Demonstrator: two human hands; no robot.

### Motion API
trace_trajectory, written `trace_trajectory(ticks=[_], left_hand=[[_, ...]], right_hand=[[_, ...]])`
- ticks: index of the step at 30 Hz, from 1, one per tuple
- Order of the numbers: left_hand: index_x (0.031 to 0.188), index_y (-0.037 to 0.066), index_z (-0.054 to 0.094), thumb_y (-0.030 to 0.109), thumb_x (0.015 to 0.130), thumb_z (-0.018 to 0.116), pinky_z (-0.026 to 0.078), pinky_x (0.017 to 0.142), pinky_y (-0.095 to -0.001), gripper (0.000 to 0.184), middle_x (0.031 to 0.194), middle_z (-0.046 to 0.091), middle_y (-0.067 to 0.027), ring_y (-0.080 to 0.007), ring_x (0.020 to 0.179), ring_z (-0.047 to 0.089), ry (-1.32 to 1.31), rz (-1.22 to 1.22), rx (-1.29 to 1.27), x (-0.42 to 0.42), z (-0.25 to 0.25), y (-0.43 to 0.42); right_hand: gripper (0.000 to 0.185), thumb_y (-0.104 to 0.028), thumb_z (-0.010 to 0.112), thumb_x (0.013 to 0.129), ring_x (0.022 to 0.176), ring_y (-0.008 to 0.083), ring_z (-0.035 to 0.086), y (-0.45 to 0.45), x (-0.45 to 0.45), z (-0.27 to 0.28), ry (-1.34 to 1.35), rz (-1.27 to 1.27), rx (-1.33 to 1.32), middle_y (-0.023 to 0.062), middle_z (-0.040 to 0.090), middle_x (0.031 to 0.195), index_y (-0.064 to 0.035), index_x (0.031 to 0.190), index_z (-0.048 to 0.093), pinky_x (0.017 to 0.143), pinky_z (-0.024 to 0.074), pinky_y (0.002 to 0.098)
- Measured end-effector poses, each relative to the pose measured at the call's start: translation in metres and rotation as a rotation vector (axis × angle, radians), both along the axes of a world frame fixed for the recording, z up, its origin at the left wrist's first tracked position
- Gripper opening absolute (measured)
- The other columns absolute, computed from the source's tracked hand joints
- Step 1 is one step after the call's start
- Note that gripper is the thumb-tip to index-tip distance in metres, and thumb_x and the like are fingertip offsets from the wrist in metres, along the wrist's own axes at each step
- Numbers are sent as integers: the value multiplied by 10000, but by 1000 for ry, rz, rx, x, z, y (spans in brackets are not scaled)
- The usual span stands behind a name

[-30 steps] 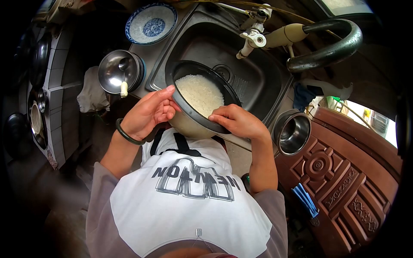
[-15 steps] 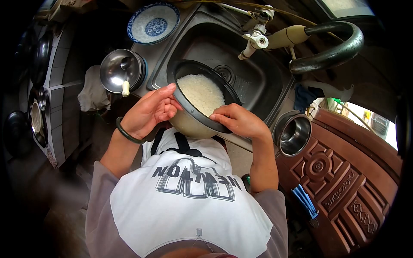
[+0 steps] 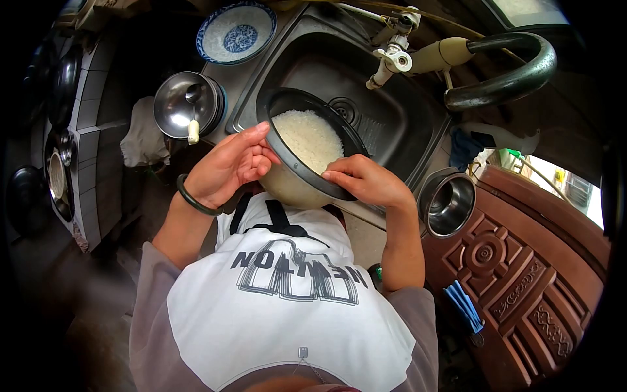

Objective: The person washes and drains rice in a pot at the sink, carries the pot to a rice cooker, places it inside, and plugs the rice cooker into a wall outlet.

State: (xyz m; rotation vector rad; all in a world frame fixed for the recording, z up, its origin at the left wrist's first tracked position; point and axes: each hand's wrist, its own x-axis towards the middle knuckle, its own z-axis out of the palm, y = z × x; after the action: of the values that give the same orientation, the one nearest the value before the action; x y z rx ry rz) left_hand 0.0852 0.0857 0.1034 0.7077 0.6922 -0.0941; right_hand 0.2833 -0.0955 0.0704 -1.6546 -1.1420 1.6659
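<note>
A round metal pot (image 3: 296, 164) with a dark inside and a wide rim is tilted over the near edge of the sink. Pale, wet-looking rice grains (image 3: 308, 138) lie in it, heaped toward the near side. At the pot's left rim is my left hand (image 3: 234, 164), thumb tip on the rim and fingers curled against the outer wall. My right hand (image 3: 371, 183) pinches the right near part of the rim, thumb toward the rice. The fingers under that rim are partly hidden. A dark bangle circles my left wrist.
The steel sink (image 3: 408, 134) has a drain behind the pot, beneath a white tap (image 3: 395, 60) and a curved spout (image 3: 516, 81). Stacked metal bowls (image 3: 171, 108) with a spoon and a blue-white dish (image 3: 238, 39) stand left. A steel bowl (image 3: 450, 208) sits right, beside a carved brown door (image 3: 522, 274).
Both hands keep the same hold on the pot, and its tilt looks unchanged. The surroundings have shifted very slightly in view.
</note>
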Motion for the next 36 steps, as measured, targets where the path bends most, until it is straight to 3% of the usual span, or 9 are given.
trace_trajectory(ticks=[6,33,36], left_hand=[[1053,-22,562,386,1011,387,426,602,-156,446,950,634,-103,-40,684,506,9,-4,-26,4,4,1],[1028,-12,566,371,1021,368,440,615,-160,431,951,639,-104,-38,688,517,-31,4,-48,6,0,2],[1025,-10,566,372,1021,371,436,611,-154,429,945,636,-101,-38,697,519,-19,-2,-44,1,-4,1]], right_hand=[[326,-264,552,948,560,151,419,-3,0,-6,19,-49,50,107,495,581,28,823,627,562,396,335],[304,-250,554,943,574,132,403,1,6,1,2,0,-26,90,480,587,25,834,626,564,389,325],[306,-252,558,939,577,148,444,0,4,-1,-33,11,-65,113,518,605,28,841,634,579,404,337]])
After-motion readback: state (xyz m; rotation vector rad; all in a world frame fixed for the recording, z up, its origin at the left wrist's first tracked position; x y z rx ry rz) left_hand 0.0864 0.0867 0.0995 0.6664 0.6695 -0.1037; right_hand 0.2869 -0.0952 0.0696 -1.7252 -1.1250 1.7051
